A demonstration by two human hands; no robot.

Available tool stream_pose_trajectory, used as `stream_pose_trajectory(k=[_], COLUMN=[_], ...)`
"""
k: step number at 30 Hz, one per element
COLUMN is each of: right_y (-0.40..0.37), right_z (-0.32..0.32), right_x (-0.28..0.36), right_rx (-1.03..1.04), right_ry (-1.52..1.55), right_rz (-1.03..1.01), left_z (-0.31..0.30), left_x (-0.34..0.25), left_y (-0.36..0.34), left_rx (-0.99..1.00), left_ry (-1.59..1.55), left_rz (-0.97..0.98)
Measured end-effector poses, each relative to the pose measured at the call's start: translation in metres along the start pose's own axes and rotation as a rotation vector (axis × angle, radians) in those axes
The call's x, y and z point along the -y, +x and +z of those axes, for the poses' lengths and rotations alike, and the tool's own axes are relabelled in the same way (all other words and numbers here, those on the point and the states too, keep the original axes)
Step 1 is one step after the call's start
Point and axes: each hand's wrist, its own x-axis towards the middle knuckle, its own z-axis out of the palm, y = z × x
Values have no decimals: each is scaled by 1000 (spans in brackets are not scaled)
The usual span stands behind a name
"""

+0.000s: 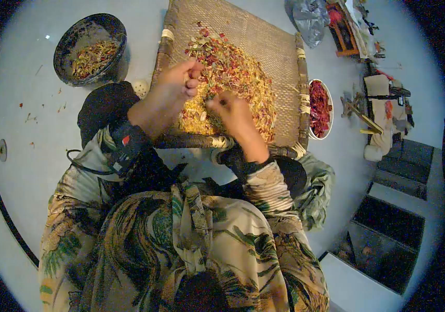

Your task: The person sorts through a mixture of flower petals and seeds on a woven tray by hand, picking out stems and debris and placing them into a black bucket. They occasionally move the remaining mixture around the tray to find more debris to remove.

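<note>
dried petals [243, 73] on woven tray [264, 31]: light, brittle, loose; best taken by fingertip pinch. left hand [173, 91] grip pinched together; right hand [235, 114] grip in heap, cannot tell.

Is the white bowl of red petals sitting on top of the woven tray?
No, the white bowl stands on the floor beside the right edge of the woven tray, not on it.
</note>
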Motion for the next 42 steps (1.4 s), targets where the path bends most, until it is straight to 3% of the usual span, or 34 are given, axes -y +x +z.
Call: stream_pose_trajectory(k=[2, 4, 7, 10, 13, 20, 23, 24, 28, 32, 35, 38, 41, 42], right_y=[-7, -7, 0, 8, 13, 41, 40, 42, 47, 40, 36, 40, 35, 37], right_z=[14, 32, 37, 28, 25, 71, 65, 58, 28, 7, 0, -3, -11, -9], right_x=[7, -1, -7, -2, 15, 13, 8, 4, -13, -22, -23, -36, -29, -35], right_rx=[66, 70, 84, 77, 17, 53, -59, 77, 189, 156, 127, 135, 28, 21], right_ry=[-112, -189, -274, -204, -174, -348, -47, 24, 921, 1185, 1260, 964, 897, 842], right_rz=[-6, -102, -76, -92, -314, -443, -344, -70, 309, 302, 261, 168, 239, 174], left_z=[-1, 0, 3, 1, -6, -6, -8, -8, -1, -9, -7, -5, 3, 6], left_x=[-2, -4, -14, -25, -31, -30, -27, -27, -19, -7, -1, 4, 8, 8], left_y=[3, 4, 0, -2, 1, 1, 1, 1, 4, 12, 12, 12, 11, 11], left_rx=[-121, -153, -199, -228, -202, -226, -192, -181, -154, -133, -92, -121, -235, -237], left_ry=[17, 34, 26, 48, 58, 86, 99, 87, 84, 104, 197, 191, 214, 211], left_rz=[50, 100, 168, 192, 222, 249, 255, 245, 223, 174, 163, 134, 128, 120])
